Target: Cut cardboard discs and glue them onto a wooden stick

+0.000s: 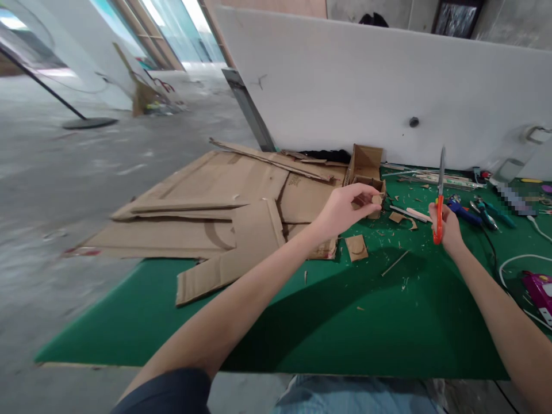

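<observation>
My left hand (345, 208) reaches out over the green table (267, 322) and pinches a small round cardboard piece (376, 199) between thumb and fingers. It hovers just in front of a small open cardboard box (365, 164). My right hand (448, 227) is closed around orange-handled scissors (440, 198), blades pointing straight up. A small square cardboard offcut (356, 247) lies on the table below my left hand.
Large flat cardboard sheets (202, 224) cover the table's left half. Pliers and cutters with blue handles (474, 211), sticks, white cables and a pink tool (539, 287) lie at the right. A white panel (366, 86) stands behind the table. Cardboard scraps litter the green surface.
</observation>
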Available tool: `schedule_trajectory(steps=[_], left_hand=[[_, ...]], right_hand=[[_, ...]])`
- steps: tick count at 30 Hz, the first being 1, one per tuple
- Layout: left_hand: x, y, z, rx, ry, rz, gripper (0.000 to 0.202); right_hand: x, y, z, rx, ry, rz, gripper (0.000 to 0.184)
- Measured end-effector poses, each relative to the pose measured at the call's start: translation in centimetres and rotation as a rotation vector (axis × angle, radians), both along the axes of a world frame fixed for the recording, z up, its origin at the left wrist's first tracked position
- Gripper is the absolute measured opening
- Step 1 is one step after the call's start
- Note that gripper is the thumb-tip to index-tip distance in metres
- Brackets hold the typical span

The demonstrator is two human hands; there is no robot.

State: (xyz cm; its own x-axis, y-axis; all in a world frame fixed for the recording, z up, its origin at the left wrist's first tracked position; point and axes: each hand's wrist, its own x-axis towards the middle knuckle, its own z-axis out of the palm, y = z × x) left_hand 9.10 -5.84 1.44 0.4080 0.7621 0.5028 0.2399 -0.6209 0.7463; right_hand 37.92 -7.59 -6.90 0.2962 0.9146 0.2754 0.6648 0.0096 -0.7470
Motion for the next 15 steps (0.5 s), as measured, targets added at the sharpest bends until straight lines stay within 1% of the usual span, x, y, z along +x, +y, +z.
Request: schedule_trajectory(steps=[2, 5, 8, 11, 12, 13, 15], left_hand=[[-0.3, 0.3, 0.0, 0.013, 0.025, 0.009, 0.02], [-0.8, 0.8, -0.6, 0.002, 0.059, 0.027, 0.021], [-1.7, 0.6, -2.4, -0.045, 0.122, 0.015, 0.019], [-2.8, -0.3, -4.6, -0.136, 0.228, 0.004, 0.021], [-3.1, -0.6, -5.3, -0.155, 0.272, -0.011, 0.021], [-3.5, -0.9, -5.8, -0.161, 0.329, -0.058, 0.021], [-4.0, -1.3, -6.4, -0.144, 0.452, -0.16, 0.021]], right_hand=[[0.5, -0.2, 0.3, -0.025, -0.061, -0.056, 0.051], [1.0, -0.5, 1.1, -0.098, -0.279, -0.123, 0.053], [1.3, -0.6, 1.3, -0.225, -0.503, -0.15, 0.055], [1.8, -0.2, 0.5, -0.323, -0.552, -0.143, 0.05], [2.1, -0.1, 0.2, -0.325, -0.561, -0.133, 0.047], [2.3, 0.1, -0.2, -0.307, -0.577, -0.115, 0.043], [2.8, 0.3, -0.7, -0.224, -0.598, -0.105, 0.041]])
